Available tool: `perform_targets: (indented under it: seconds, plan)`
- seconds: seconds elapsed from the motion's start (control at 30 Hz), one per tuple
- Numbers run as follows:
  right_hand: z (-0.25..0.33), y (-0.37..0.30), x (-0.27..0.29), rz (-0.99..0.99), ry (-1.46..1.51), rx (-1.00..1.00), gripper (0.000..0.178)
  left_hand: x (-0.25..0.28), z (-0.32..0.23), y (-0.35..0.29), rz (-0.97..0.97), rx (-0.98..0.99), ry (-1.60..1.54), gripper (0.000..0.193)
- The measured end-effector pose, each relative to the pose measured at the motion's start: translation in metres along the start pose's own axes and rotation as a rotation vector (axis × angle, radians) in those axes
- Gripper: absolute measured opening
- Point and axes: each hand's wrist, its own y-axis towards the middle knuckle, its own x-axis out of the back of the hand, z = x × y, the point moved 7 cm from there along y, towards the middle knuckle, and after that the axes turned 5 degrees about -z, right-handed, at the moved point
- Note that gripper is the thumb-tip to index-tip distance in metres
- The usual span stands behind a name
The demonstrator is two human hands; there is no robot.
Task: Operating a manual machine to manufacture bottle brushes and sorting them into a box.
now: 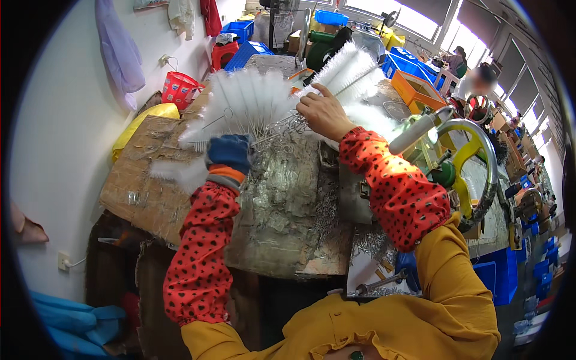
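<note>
My left hand (229, 153), in a blue knit glove with an orange cuff, is closed on the wire handle of a white bottle brush (177, 171). The brush's bristles stick out to the left and its wire to the right. My bare right hand (324, 113) is over the wire loops (291, 124) of more brushes, fingers bent; what they pinch is hidden. A fan of white bottle brushes (246, 96) lies beyond both hands, wire ends toward me. A second pile of white brushes (351, 69) rests past my right hand.
Beside my right forearm stands a bench machine with a metal-rimmed handwheel (493, 174). Worn cardboard (141, 159) covers the bench. An orange box (418, 90) and blue crates (411, 63) are farther back. An open-ended wrench (379, 283) lies in a tray below. People work at the back right.
</note>
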Motion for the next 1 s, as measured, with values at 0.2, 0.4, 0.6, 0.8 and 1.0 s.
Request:
perform_targets:
  seconds: [0.2, 0.4, 0.6, 0.8, 1.0]
  plan:
    - [0.005, -0.036, -0.043, 0.611, 0.060, -0.005, 0.015, 0.009, 0.099, -0.038, -0.085, 0.041, 0.299, 0.013]
    - [-0.018, 0.022, 0.017, -0.084, -0.162, -0.082, 0.017, -0.025, 0.127, -0.114, -0.326, 0.439, -1.671, 0.047]
    - [-0.014, 0.071, 0.094, -0.341, -0.033, -0.261, 0.021, -0.020, 0.065, -0.122, -0.466, 0.545, -2.400, 0.081]
    - [0.044, 0.077, 0.138, -0.398, 0.490, -0.398, 0.022, 0.039, 0.059, -0.091, -0.644, 0.489, -2.028, 0.066]
    - [0.130, 0.029, 0.064, 0.169, 1.814, -0.807, 0.068, 0.032, 0.006, -0.103, -0.163, 0.405, -1.848, 0.053]
